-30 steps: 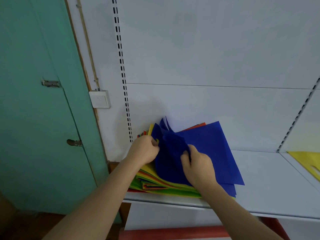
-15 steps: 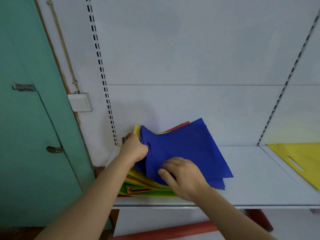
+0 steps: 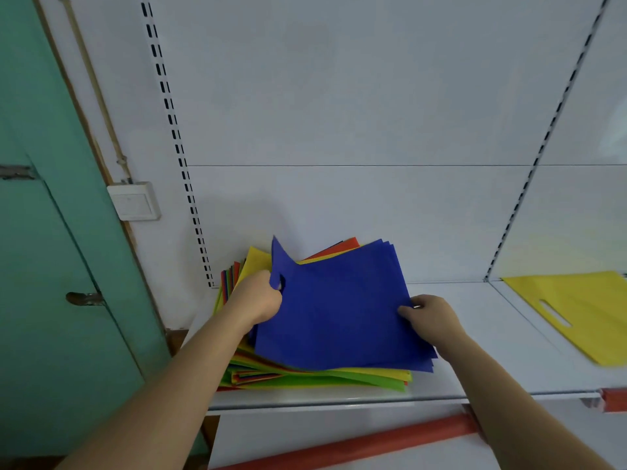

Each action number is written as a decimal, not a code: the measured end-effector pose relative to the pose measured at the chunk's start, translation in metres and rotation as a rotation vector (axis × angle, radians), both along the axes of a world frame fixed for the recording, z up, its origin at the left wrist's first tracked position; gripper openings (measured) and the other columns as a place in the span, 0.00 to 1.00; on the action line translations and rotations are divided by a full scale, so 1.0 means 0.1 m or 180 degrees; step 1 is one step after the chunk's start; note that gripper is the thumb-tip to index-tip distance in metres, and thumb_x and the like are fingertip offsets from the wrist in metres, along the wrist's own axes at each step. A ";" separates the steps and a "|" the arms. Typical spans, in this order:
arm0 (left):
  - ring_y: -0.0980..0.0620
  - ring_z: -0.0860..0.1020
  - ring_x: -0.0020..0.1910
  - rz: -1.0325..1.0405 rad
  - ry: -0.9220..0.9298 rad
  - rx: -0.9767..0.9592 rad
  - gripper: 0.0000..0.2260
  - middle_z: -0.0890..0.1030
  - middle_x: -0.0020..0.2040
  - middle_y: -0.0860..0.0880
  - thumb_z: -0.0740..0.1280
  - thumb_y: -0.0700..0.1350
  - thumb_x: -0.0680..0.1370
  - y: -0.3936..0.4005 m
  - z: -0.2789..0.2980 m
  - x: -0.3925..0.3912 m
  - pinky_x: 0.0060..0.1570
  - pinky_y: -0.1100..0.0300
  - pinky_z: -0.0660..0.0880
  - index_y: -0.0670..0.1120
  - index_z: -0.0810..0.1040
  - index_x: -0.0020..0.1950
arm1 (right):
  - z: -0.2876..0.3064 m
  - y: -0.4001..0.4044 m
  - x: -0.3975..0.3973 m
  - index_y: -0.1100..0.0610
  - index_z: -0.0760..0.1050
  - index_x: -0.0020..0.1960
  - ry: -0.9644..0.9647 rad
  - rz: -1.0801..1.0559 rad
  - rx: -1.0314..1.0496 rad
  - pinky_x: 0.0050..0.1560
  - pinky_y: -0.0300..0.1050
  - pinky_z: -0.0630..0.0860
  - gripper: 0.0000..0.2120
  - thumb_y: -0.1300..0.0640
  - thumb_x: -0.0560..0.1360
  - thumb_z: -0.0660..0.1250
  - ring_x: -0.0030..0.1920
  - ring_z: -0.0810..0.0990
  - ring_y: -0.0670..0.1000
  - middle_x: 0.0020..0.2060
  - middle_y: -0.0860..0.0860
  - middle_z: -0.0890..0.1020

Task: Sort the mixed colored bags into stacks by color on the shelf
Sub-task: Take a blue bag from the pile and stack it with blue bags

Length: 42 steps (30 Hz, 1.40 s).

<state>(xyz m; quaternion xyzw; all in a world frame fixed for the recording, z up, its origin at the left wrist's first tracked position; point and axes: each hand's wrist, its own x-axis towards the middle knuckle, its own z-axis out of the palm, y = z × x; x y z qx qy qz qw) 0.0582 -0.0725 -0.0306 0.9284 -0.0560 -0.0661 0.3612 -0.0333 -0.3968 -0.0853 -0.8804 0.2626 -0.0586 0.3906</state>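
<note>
Right hand (image 3: 428, 319) has shifted from the blue bags' (image 3: 339, 310) middle to pinch their right edge; left hand (image 3: 258, 300) still grips the handle end. Bundle atop mixed pile (image 3: 305, 376) (probably lifting next), shelf's (image 3: 475, 361) left end.

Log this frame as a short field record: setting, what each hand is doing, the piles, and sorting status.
setting: white shelf beside a green door
left hand: grips the blue bags at their handle end
right hand: pinches the blue bags' right edge
mixed pile: yellow, green, red bags beneath the blue ones
yellow bag: lies apart, far right
status: blue not yet moved off the pile
</note>
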 end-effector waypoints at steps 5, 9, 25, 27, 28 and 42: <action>0.51 0.81 0.49 -0.0335 -0.0727 -0.0467 0.05 0.82 0.51 0.52 0.62 0.44 0.85 0.03 0.19 -0.08 0.48 0.52 0.78 0.53 0.75 0.57 | 0.08 -0.08 -0.01 0.52 0.86 0.47 -0.0402 -0.0183 0.0775 0.54 0.60 0.85 0.05 0.58 0.76 0.71 0.47 0.86 0.55 0.44 0.50 0.88; 0.56 0.82 0.53 -0.0517 -0.1121 -0.1208 0.07 0.82 0.56 0.56 0.63 0.45 0.86 0.03 0.34 -0.16 0.50 0.53 0.81 0.55 0.74 0.63 | 0.29 -0.08 -0.03 0.48 0.83 0.52 -0.1231 -0.0349 0.1118 0.46 0.56 0.84 0.08 0.60 0.78 0.69 0.47 0.87 0.52 0.43 0.44 0.88; 0.65 0.79 0.43 -0.0018 -0.0955 -0.1817 0.02 0.81 0.49 0.54 0.64 0.44 0.86 -0.17 -0.04 -0.18 0.33 0.73 0.71 0.51 0.75 0.56 | 0.28 0.18 -0.27 0.40 0.69 0.62 -0.1935 -0.0503 0.0251 0.39 0.47 0.74 0.16 0.58 0.80 0.63 0.44 0.82 0.48 0.45 0.42 0.83; 0.63 0.79 0.42 0.0101 -0.1074 -0.1936 0.02 0.81 0.48 0.54 0.64 0.45 0.86 -0.23 -0.04 -0.17 0.32 0.71 0.71 0.50 0.75 0.55 | 0.33 0.17 -0.37 0.39 0.65 0.69 -0.2183 -0.0701 0.0118 0.41 0.46 0.75 0.22 0.58 0.81 0.63 0.44 0.81 0.45 0.46 0.42 0.83; 0.61 0.79 0.42 0.0147 -0.1129 -0.2011 0.02 0.81 0.47 0.54 0.64 0.45 0.85 -0.28 -0.03 -0.18 0.32 0.70 0.71 0.51 0.74 0.54 | 0.36 0.17 -0.42 0.39 0.64 0.71 -0.2298 -0.0777 0.0060 0.42 0.45 0.75 0.23 0.57 0.81 0.64 0.45 0.81 0.43 0.48 0.41 0.83; 0.55 0.80 0.42 -0.0273 -0.1733 -0.2179 0.08 0.83 0.45 0.54 0.62 0.46 0.87 -1.52 -0.05 -0.68 0.41 0.57 0.75 0.54 0.73 0.66 | 0.25 -0.75 -1.67 0.43 0.75 0.70 -0.2288 -0.1287 -0.1185 0.47 0.27 0.68 0.21 0.62 0.82 0.62 0.50 0.77 0.41 0.53 0.37 0.77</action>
